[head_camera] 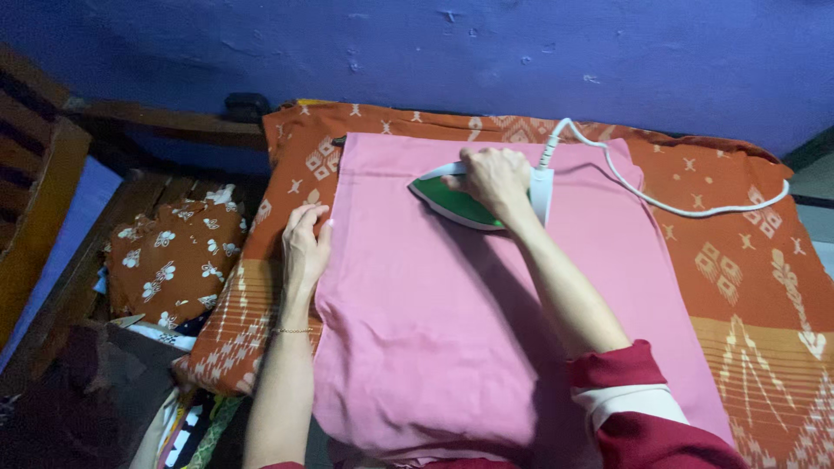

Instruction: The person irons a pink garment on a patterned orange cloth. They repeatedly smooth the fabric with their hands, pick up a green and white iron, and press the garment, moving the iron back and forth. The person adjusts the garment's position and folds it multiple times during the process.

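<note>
A pink cloth (452, 330) is lying spread flat over an orange patterned cover (747, 260) that is draping the bench. The cloth is plain and smooth in the main, with faint creases showing near its lower middle, and its near edge is hanging toward the person. On its far part an iron (465, 201) with a green and white body is sitting sole-down, its pointed nose aiming to the left. A white cord (678, 204) is running from the iron's rear, looping across the orange cover to the right.

The right hand (497, 178) is sitting on top of the iron, its fingers (473, 165) curling closed around the handle so that the handle itself is mostly hidden beneath them. The right arm is reaching forward and slightly leftward across the cloth, the forearm bare, with a dark red sleeve with a white band bunching at the elbow.

The left hand (306, 243) is lying palm-down at the left edge of the pink cloth, fingers stretched out and close together, gripping nothing, the fingertips pointing away from the person and pressing where cloth and orange cover are meeting. The left forearm is running straight up from the lower edge of the view, a thin bracelet showing at the wrist.

To the left, a folded brown cloth with white flowers (174, 256) is resting on a wooden frame.
</note>
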